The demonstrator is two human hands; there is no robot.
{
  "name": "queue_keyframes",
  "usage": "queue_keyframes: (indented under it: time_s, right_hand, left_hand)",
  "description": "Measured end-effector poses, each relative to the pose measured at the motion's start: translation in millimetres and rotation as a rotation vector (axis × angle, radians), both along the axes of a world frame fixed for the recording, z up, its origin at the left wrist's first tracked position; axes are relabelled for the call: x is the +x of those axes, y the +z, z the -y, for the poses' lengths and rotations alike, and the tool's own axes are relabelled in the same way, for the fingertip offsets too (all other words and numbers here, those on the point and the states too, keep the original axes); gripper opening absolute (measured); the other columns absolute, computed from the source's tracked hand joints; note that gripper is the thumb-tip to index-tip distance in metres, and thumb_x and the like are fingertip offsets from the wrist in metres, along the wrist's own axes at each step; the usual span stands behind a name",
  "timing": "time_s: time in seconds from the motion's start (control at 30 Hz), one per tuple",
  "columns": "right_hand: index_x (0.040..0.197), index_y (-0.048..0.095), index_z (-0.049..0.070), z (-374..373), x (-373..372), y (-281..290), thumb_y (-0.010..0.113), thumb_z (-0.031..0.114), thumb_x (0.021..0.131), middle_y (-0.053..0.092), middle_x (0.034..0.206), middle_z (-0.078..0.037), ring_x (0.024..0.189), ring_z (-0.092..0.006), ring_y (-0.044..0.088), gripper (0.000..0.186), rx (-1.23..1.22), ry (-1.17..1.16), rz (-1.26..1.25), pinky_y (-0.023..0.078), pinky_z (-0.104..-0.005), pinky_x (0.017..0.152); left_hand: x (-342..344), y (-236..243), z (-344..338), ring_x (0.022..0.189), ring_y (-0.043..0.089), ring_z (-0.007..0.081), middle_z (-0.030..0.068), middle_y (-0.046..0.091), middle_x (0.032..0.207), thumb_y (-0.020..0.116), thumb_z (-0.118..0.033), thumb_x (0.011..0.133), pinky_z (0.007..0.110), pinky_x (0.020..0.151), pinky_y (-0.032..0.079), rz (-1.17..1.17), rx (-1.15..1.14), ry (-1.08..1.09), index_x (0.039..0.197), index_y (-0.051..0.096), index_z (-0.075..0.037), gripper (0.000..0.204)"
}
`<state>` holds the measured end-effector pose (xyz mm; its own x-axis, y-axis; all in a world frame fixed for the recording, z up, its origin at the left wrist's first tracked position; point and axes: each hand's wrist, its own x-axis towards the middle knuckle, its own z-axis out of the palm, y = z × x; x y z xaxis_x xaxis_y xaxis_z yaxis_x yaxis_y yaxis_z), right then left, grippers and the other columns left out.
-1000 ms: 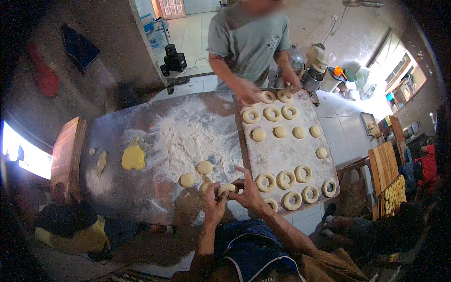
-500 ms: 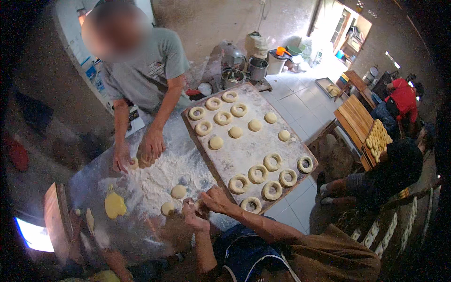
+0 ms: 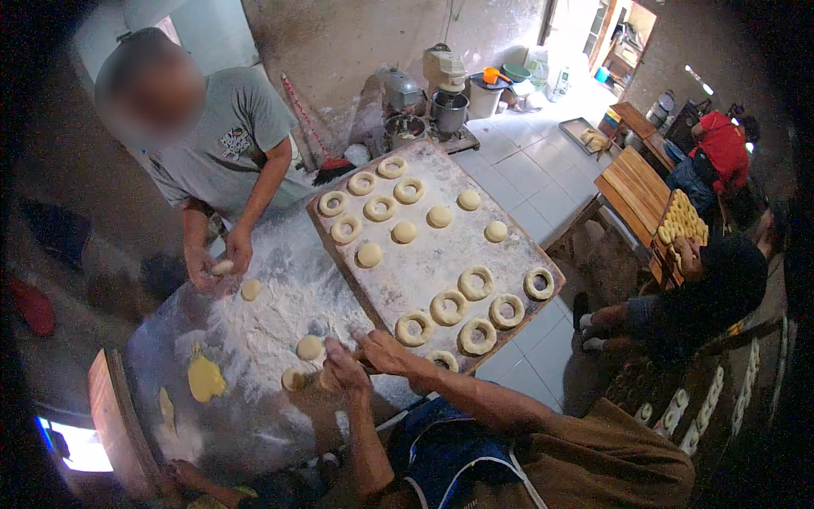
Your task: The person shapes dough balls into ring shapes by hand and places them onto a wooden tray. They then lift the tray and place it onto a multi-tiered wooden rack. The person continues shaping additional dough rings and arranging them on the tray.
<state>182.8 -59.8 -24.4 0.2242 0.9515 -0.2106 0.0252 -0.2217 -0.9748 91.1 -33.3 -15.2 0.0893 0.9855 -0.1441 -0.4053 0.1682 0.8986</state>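
Observation:
My left hand [image 3: 346,370] and my right hand [image 3: 381,351] meet over the near edge of the floured table, fingers curled around a small piece of dough that they mostly hide. Just left of them, a round dough ball [image 3: 309,347] and another dough ball [image 3: 292,379] lie on the flour. Beside my right hand is a floured wooden board [image 3: 386,288]. It carries several dough rings, such as the near dough ring [image 3: 415,327], and several flat dough rounds, such as the dough round [image 3: 369,254].
Across the table, a co-worker in grey holds a dough piece [image 3: 222,267] above another dough ball [image 3: 251,290]. Yellow dough or fat [image 3: 206,378] lies at left. Mixers [image 3: 449,110] stand by the wall. Another person at right reaches over a tray of shaped dough [image 3: 682,219].
The view has shifted slightly. The co-worker across has raised a dough piece off the table between both hands. My hands stay together, having turned a little around the dough.

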Motion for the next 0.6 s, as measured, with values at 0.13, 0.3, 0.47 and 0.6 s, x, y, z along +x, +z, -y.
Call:
queue_keyframes:
  time_s: [0.13, 0.3, 0.47, 0.6]
  right_hand:
    - [0.063, 0.064, -0.001, 6.0, 16.7, 22.3, 0.04, 0.035, 0.093, 0.056, 0.055, -0.019, 0.054, -0.0348, 0.055, 0.053, 0.094, -0.01, 0.524, 0.046, -0.0408, 0.057]
    - [0.057, 0.059, 0.0, 29.1, 69.2, 35.8, 0.037, 0.034, 0.093, 0.057, 0.058, -0.022, 0.053, -0.0397, 0.053, 0.054, 0.344, 0.099, 0.698, 0.044, -0.0444, 0.052]
    - [0.062, 0.056, -0.003, 52.0, 125.5, 29.6, 0.035, 0.04, 0.092, 0.05, 0.058, -0.025, 0.051, -0.0425, 0.047, 0.056, 0.45, -0.033, 0.496, 0.04, -0.0481, 0.053]
    - [0.067, 0.057, -0.003, 79.8, 186.5, 44.2, 0.031, 0.044, 0.093, 0.05, 0.058, -0.026, 0.057, -0.043, 0.05, 0.06, 0.092, 0.197, 0.562, 0.041, -0.0489, 0.059]
  left_hand:
    - [22.6, 3.6, 4.4, 0.103, 0.053, 0.0265, 0.013, 0.054, 0.107, 0.039, -0.036, 0.092, 0.039, 0.09, 0.041, -0.011, -0.001, -0.03, 0.117, 0.048, -0.002, 0.043]
    - [63.0, 3.4, 18.1, 0.102, 0.053, 0.0274, 0.0132, 0.055, 0.108, 0.038, -0.036, 0.092, 0.04, 0.09, 0.041, -0.041, -0.004, -0.078, 0.119, 0.048, -0.004, 0.043]
    - [125.8, 4.5, 31.8, 0.102, 0.053, 0.0282, 0.0133, 0.055, 0.109, 0.038, -0.037, 0.092, 0.04, 0.09, 0.04, -0.082, 0.014, -0.15, 0.12, 0.048, -0.005, 0.044]
    - [169.4, 1.6, 49.4, 0.102, 0.053, 0.029, 0.0134, 0.055, 0.109, 0.038, -0.038, 0.092, 0.041, 0.09, 0.04, -0.192, 0.049, -0.207, 0.121, 0.048, -0.006, 0.045]
